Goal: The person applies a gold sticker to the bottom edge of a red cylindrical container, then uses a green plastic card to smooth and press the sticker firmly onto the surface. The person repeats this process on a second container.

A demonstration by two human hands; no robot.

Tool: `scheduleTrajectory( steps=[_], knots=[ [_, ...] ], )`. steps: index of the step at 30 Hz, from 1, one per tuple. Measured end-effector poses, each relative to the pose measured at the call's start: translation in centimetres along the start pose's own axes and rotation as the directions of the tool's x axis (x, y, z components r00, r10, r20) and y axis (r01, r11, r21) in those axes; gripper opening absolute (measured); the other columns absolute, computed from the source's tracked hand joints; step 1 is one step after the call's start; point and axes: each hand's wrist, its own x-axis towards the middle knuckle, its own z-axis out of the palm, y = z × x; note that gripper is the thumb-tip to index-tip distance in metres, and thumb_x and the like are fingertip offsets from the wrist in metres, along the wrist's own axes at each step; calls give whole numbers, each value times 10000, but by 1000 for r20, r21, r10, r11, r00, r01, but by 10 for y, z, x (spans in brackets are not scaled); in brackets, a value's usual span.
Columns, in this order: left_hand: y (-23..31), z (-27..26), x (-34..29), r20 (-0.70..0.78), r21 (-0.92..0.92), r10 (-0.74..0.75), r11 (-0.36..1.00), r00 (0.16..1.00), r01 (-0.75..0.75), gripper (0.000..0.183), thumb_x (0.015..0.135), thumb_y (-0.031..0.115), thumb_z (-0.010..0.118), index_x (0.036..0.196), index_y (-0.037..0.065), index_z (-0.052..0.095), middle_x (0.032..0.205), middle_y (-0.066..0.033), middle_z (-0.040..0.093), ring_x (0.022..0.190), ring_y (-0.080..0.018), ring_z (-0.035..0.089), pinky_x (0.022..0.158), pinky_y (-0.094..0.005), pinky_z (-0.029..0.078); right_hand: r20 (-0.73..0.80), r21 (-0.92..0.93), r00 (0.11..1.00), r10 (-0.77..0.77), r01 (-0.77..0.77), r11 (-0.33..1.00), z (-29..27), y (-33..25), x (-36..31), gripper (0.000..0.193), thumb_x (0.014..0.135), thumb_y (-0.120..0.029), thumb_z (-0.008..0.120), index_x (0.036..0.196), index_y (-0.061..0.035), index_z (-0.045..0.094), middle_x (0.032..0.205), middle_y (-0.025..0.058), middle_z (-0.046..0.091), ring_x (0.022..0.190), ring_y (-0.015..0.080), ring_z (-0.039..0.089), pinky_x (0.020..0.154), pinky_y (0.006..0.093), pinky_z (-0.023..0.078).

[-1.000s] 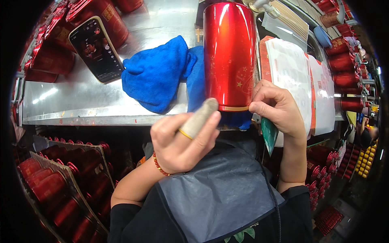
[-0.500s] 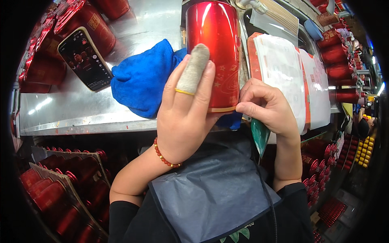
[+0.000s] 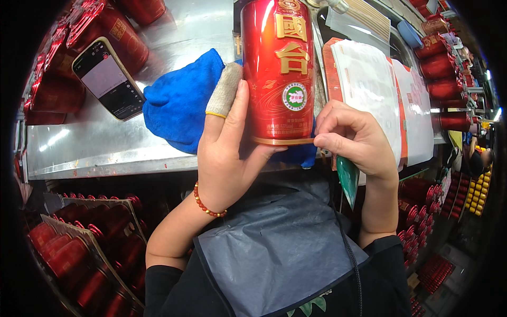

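A glossy red cylindrical bottle (image 3: 274, 68) with raised gold characters and a round green-and-white sticker lies on the blue cloth, its base toward me. My left hand (image 3: 224, 137) steadies it, fingers along its left side and thumb under the base; one finger wears a grey fabric cot with a yellow edge. A thin gold-brown strip (image 3: 282, 141) runs along the base rim. Its right end is pinched between thumb and fingers of my right hand (image 3: 354, 134). A green pointed blade-like piece (image 3: 347, 179) sticks out below that hand; how it is held is hidden.
A blue cloth (image 3: 179, 103) is bunched on the metal table (image 3: 100, 158). A phone (image 3: 108, 79) leans against red bottles (image 3: 124, 39) at the left. Sticker sheets (image 3: 364, 90) lie at the right. Racks of red bottles (image 3: 63, 253) stand below the table edge.
The bottle has turned about its long axis, bringing its gold characters and round sticker into view. My left hand has shifted left, off its front, and a short strip end now shows at my right fingertips.
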Motion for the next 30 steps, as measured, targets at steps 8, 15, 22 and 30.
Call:
scheduleTrajectory(
  steps=[8, 15, 22, 30],
  knots=[
    [-7, -2, -2, 53, 48, 2, 999, 999, -5, 898, 775, 193, 866, 1508, -72, 419, 1515, -267, 467, 1352, -408, 501, 1126, -448, 401, -26, 18, 1000, 17, -17, 1000, -1, -1, 0, 114, 904, -64, 743, 855, -1, 662, 967, 61, 597, 792, 75, 561, 688, 205, 436],
    [-6, -5, -3, 77, 85, -7, 996, 997, 1, 893, 788, 205, 858, 1512, -70, 412, 1519, -258, 459, 1340, -405, 488, 1122, -454, 388, -31, -9, 999, -30, 30, 1000, -5, -3, -3, 109, 900, -52, 740, 855, 3, 657, 969, 59, 599, 814, 78, 563, 696, 209, 442],
    [-7, -9, -3, 126, 133, 6, 991, 992, -23, 827, 850, 219, 803, 1520, -56, 403, 1526, -253, 445, 1344, -397, 470, 1114, -451, 377, -28, 25, 999, 36, -35, 999, -2, 7, 1, 110, 916, -67, 743, 881, -6, 659, 960, 36, 591, 831, 73, 555, 716, 216, 438],
    [12, -12, -35, 0, 161, 264, 952, 964, -261, 347, 838, 123, 775, 1168, 19, 747, 1229, -152, 691, 1132, -335, 623, 922, -417, 565, -49, 117, 999, 21, -15, 993, 3, 17, 7, 146, 902, -84, 790, 850, -39, 661, 890, -35, 561, 711, 7, 478, 617, 192, 375]
  ],
)
